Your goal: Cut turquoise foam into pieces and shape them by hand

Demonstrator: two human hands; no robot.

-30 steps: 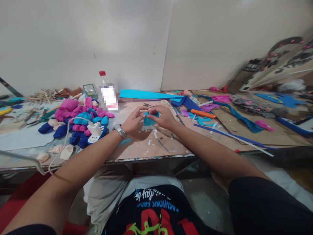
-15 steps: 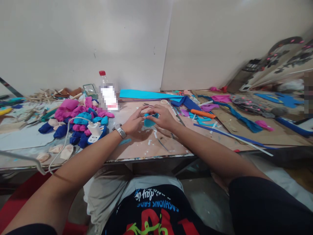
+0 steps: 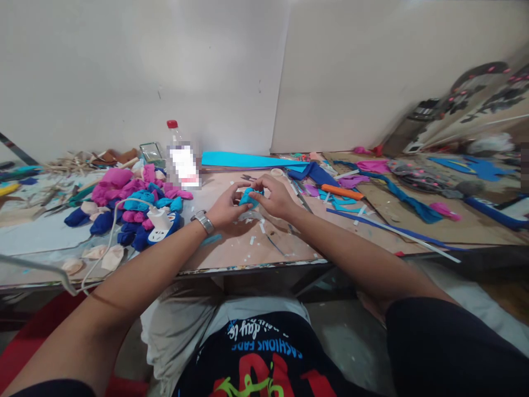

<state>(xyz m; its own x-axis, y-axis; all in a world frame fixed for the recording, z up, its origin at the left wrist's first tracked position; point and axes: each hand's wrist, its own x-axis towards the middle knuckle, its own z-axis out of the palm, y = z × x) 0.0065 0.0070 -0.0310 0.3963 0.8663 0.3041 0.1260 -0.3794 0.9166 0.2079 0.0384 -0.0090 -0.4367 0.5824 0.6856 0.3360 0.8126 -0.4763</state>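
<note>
A small piece of turquoise crepe paper is pinched between both hands above the middle of the table. My left hand, with a metal watch at the wrist, grips its left side between thumb and fingers. From the other side my right hand holds it, thumb pressed on top. The paper looks bunched and folded, and the fingers cover part of it. Just beyond the fingertips lies a pair of scissors, mostly hidden. White paper scraps are scattered on the tabletop below the hands.
Left of my hands lie a pile of pink and blue crepe bundles, a power strip with a cable, and a red-capped bottle. A long turquoise sheet lies behind. To the right are an orange-handled tool and cardboard.
The turquoise piece, which hung flat below the fingers, is now bunched up between them. My left thumb has come over onto it; both hands stay in the same place.
</note>
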